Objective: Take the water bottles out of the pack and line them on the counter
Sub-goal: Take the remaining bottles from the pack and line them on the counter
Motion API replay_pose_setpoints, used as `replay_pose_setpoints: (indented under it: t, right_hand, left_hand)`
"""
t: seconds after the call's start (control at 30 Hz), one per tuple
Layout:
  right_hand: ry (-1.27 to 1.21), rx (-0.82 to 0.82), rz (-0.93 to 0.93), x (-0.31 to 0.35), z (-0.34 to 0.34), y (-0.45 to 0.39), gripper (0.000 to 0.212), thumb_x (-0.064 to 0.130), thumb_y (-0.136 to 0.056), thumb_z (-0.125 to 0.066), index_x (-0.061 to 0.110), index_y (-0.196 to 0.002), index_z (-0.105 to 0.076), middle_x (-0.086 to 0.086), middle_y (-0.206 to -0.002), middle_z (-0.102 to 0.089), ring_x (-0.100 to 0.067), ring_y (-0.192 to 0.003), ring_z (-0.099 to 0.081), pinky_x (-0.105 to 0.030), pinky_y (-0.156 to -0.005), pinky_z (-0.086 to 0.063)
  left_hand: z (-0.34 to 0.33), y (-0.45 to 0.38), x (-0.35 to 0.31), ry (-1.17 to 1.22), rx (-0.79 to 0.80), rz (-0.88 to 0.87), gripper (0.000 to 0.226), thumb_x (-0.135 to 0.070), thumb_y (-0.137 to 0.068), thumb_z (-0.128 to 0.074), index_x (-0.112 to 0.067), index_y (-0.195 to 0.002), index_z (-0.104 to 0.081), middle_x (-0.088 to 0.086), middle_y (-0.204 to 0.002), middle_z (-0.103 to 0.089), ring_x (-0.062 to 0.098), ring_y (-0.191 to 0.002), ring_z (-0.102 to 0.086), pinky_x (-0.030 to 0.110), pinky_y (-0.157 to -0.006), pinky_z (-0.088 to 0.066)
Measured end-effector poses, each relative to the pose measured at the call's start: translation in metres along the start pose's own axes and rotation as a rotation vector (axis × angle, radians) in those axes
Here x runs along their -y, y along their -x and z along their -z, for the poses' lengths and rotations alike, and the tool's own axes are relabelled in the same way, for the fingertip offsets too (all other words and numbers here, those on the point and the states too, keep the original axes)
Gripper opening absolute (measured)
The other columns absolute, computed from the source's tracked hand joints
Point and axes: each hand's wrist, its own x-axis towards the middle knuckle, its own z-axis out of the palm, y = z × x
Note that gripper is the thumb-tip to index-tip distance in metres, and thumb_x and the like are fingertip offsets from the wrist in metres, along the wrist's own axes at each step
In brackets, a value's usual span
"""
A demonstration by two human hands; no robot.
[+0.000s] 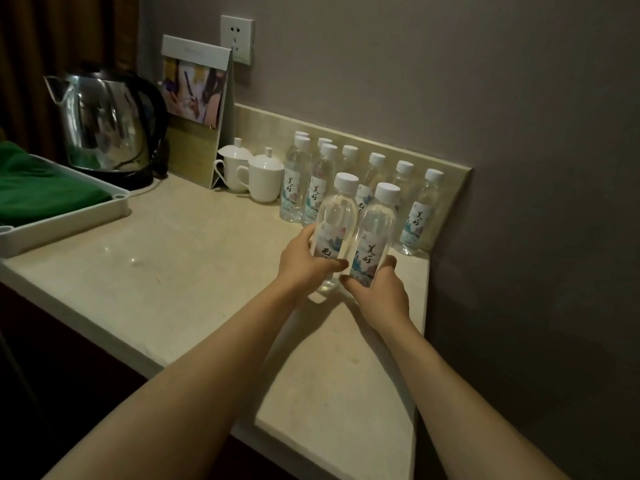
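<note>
1. My left hand [304,263] grips a clear plastic water bottle with a white cap [335,223]. Its long axis runs near vertical, cap up and leaning slightly toward the wall, and its base sits at or just above the pale stone table [194,271]; I cannot tell which.

2. My right hand [379,292] holds a second clear white-capped bottle [374,237] just beside the first. It is also cap up, tilted a touch to the right, with its printed label facing me.

3. The fingers of my left hand [332,265] curl shut around the lower label of their bottle, thumb on the left side. The fingers of my right hand [389,263] wrap the lower part of the other from the right, thumb in front near the base.

4. Both bare forearms reach in from the bottom edge, converging toward the bottles, with the wrists fairly straight.

5. Behind the held pair, more matching bottles [377,174] stand upright in a row along the low beige backsplash [266,124]. Two more stand in front of the row's left end and one [417,216] at the far right.

6. Left of that row sit two white lidded ceramic cups [265,180] and a folded card stand with a picture [195,109].

7. Farther left stand a shiny steel electric kettle [104,123] and a white tray [69,216] holding a green cloth [38,188].
</note>
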Motion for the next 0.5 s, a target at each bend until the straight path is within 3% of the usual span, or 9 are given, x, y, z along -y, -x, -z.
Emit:
replay_pose_setpoints:
  t: [0.27,0.4,0.5]
  right_hand:
    - [-0.006,-0.009,-0.009,-0.008,-0.009,-0.034,0.060,0.045,-0.083,-0.068,0.019,-0.124,-0.033,-0.003,-0.125,-0.060,-0.028,-0.112,-0.060,-0.032,-0.077,-0.047]
    - [0.010,-0.012,-0.012,-0.011,-0.010,-0.050,0.062,0.045,-0.083,-0.067,0.018,-0.127,-0.032,-0.005,-0.126,-0.059,-0.031,-0.114,-0.059,-0.034,-0.079,-0.045]
    - [0.002,-0.024,-0.008,-0.012,-0.012,-0.062,0.063,0.046,-0.083,-0.068,0.019,-0.127,-0.032,-0.005,-0.127,-0.059,-0.032,-0.115,-0.059,-0.038,-0.084,-0.048]
  left_hand:
    - [-0.012,-0.025,0.002,-0.032,-0.037,-0.059,0.054,-0.005,-0.068,-0.084,-0.027,-0.111,-0.061,-0.009,-0.097,-0.067,0.019,-0.093,-0.070,0.044,-0.084,-0.059]
    - [-0.017,-0.042,0.005,-0.103,-0.030,-0.058,0.057,-0.010,-0.067,-0.085,-0.022,-0.117,-0.059,-0.003,-0.101,-0.068,0.020,-0.095,-0.069,0.045,-0.085,-0.058]
    - [-0.019,-0.055,0.008,-0.187,-0.048,-0.091,0.067,-0.024,-0.060,-0.087,-0.023,-0.120,-0.057,0.002,-0.111,-0.068,0.023,-0.099,-0.067,0.046,-0.086,-0.057]
